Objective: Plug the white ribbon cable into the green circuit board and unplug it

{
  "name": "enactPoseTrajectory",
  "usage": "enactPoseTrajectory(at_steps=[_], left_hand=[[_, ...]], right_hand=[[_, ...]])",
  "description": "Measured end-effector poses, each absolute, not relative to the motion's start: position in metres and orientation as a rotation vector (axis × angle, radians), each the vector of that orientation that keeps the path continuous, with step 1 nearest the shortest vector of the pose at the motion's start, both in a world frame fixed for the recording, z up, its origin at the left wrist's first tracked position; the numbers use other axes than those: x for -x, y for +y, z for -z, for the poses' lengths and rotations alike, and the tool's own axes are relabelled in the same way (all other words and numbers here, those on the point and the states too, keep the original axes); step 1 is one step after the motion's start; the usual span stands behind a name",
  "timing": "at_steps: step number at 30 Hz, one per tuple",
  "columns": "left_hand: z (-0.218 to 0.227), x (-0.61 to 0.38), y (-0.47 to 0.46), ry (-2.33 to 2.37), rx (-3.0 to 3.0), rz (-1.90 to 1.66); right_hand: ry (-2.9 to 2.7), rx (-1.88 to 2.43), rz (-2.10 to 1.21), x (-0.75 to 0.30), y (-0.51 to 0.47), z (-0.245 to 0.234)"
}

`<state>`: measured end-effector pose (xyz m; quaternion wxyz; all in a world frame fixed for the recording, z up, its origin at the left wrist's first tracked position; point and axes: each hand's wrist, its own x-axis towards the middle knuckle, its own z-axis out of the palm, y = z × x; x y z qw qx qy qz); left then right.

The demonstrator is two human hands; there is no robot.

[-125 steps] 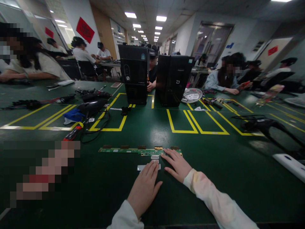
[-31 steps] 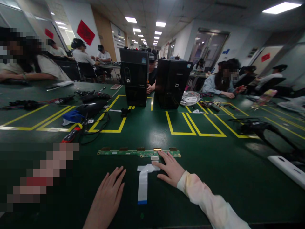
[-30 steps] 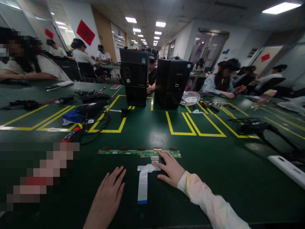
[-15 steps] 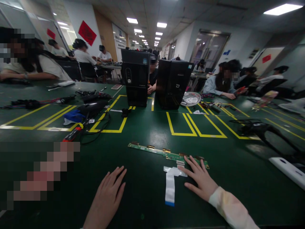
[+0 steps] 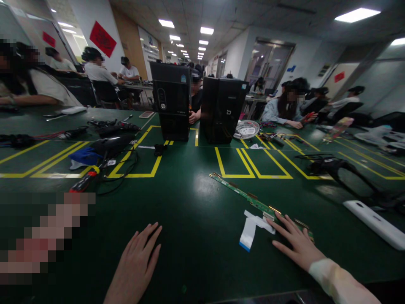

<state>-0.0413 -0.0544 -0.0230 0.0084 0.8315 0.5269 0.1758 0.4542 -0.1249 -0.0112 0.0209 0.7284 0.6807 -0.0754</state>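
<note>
A long, narrow green circuit board [image 5: 236,191] lies aslant on the dark green table [image 5: 190,261], its near end under my right hand [image 5: 295,241]. The fingers of that hand are spread over the board, touching it without wrapping around it. A white ribbon cable [image 5: 248,231] with a blue tip hangs off the board's near side and lies bent on the table beside my thumb and index finger. My left hand [image 5: 136,259] rests palm down on the table, fingers stretched out and nothing in them, well to the left of the cable.
Two black computer towers [image 5: 172,105] stand across the table, a person partly visible between them. Yellow tape rectangles [image 5: 237,175] mark the surface. A red-and-black tool [image 5: 82,182] and dark cables lie left; a white bar-shaped object [image 5: 373,221] and a black frame [image 5: 348,177] lie right.
The circuit board has slid right and turned, its near end swinging towards me, with the ribbon cable following. My right hand has moved right with it; my left hand has stayed almost still.
</note>
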Motion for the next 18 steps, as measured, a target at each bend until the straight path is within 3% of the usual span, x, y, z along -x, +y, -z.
enactPoseTrajectory(at_steps=[18], left_hand=[[0.021, 0.040, -0.056, 1.661, -2.596, -0.575]], right_hand=[[1.731, -2.569, 0.118, -0.534, -0.173, 0.040]])
